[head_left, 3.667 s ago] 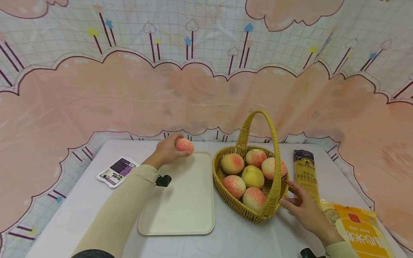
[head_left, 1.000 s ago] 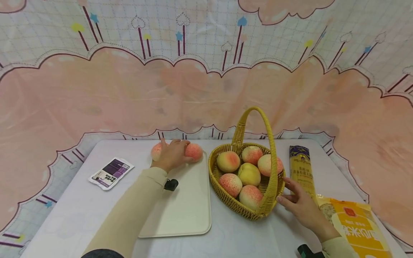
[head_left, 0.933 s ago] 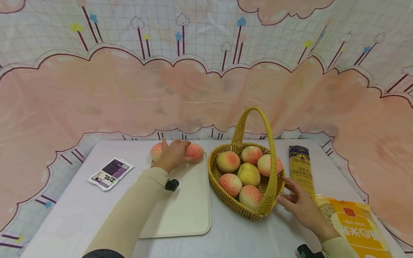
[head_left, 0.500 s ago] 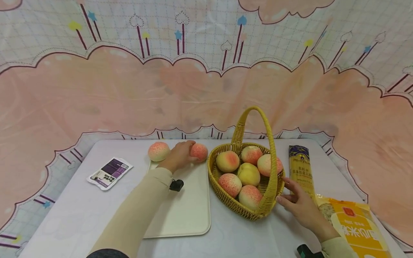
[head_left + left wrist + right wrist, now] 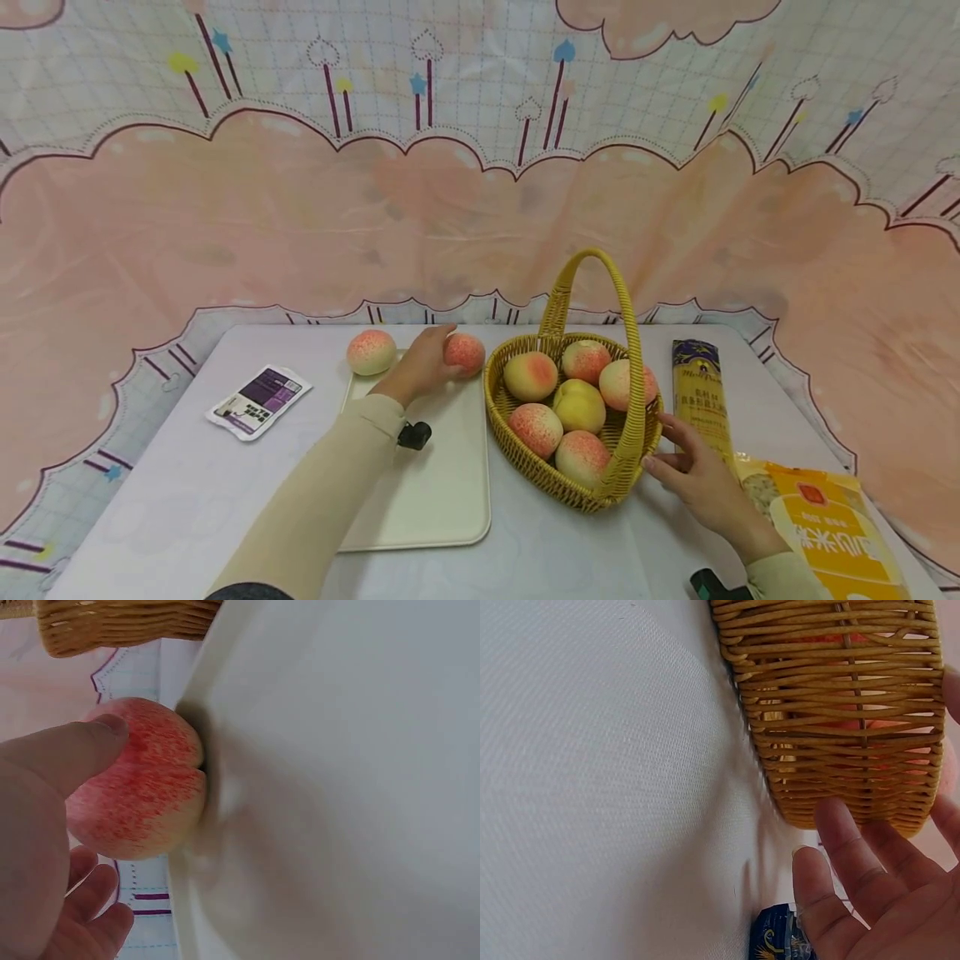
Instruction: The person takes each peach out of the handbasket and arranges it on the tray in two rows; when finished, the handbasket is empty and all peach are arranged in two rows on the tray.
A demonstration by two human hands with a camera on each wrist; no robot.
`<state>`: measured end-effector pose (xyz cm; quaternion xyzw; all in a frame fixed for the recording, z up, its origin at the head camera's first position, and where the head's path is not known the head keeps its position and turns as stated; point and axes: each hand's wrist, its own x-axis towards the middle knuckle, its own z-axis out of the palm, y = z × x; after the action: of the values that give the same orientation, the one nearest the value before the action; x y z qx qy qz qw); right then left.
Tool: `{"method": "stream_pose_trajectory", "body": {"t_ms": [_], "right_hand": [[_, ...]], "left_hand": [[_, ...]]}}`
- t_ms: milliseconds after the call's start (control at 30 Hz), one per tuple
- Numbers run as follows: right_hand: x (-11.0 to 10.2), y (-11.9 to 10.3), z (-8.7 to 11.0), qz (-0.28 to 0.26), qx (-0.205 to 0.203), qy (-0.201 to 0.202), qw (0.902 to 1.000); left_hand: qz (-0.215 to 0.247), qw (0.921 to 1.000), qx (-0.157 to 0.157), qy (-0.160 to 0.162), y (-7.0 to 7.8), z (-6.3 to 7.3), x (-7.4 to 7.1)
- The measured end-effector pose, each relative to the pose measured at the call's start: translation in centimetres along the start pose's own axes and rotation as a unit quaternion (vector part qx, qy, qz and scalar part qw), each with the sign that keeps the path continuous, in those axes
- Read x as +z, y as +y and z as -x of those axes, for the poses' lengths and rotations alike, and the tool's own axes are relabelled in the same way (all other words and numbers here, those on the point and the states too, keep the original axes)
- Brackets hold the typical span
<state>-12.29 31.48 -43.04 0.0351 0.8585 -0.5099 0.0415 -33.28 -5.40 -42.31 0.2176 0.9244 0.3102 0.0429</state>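
Held peach (image 5: 466, 356) moved right, left grip (image 5: 423, 365) too, other peach (image 5: 371, 352) uncovered

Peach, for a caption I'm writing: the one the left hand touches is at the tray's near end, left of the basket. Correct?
Not the near end: the head view shows the peach the left hand touches at the far end of the tray, left of the basket.

Backed by a wrinkled peach-and-white printed backdrop (image 5: 450, 225)
Scalloped, faintly gridded, dotted with stars; hangs behind a white, cloth-covered desk (image 5: 172, 500).
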Motion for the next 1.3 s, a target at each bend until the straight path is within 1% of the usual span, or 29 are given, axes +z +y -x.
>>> {"method": "stream_pose_trajectory", "body": {"t_ms": [133, 267, 333, 433, 500, 567, 667, 767, 867, 967, 1033, 1133, 1300], "right_hand": [[0.0, 0.0, 0.1, 0.006, 0.006, -0.001, 1.0], [-0.2, 0.0, 0.0, 0.01, 0.003, 0.001, 0.9999], [-0.2, 0.0, 0.0, 0.012, -0.001, 0.003, 0.9999], [-0.3, 0.0, 0.0, 0.014, -0.007, 0.006, 0.9999], [-0.3, 0.0, 0.0, 0.014, -0.012, 0.007, 0.9998], [-0.3, 0.1, 0.0, 0.011, -0.015, 0.007, 0.9998], [-0.2, 0.1, 0.0, 0.006, -0.017, 0.003, 0.9998], [-0.1, 0.2, 0.0, 0.004, -0.019, -0.001, 0.9998], [-0.1, 0.3, 0.0, 0.009, -0.022, 0.0, 0.9997], [-0.1, 0.2, 0.0, 0.011, -0.022, 0.002, 0.9997], [-0.1, 0.2, -0.1, 0.01, -0.02, 0.001, 0.9998], [0.0, 0.1, -0.1, 0.007, -0.016, -0.001, 0.9998], [0.1, 0.0, 0.0, 0.004, -0.019, -0.001, 0.9998]], "left_hand": [[-0.01, 0.9993, 0.034, 0.012, 0.8, 0.3, -0.6], [-0.012, 0.9981, 0.058, 0.015, 1.9, 0.8, -1.1], [-0.016, 0.9968, 0.077, 0.013, 2.7, 1.1, -1.3], [-0.021, 0.9936, 0.111, -0.005, 4.1, 1.7, -1.4], [-0.022, 0.9905, 0.134, -0.024, 5.1, 2.1, -1.3], [-0.015, 0.9882, 0.146, -0.044, 6.0, 2.6, -1.0], [-0.005, 0.9862, 0.151, -0.069, 7.2, 3.2, -0.6], [-0.006, 0.9841, 0.155, -0.086, 8.2, 3.7, -0.1], [-0.019, 0.9801, 0.167, -0.105, 9.0, 4.0, 0.7], [-0.025, 0.9769, 0.172, -0.125, 9.6, 4.2, 1.4], [-0.028, 0.9759, 0.172, -0.131, 9.8, 4.3, 1.9], [-0.025, 0.9753, 0.176, -0.131, 10.0, 4.2, 2.5], [-0.028, 0.9735, 0.18, -0.138, 10.2, 4.1, 2.9]]}}
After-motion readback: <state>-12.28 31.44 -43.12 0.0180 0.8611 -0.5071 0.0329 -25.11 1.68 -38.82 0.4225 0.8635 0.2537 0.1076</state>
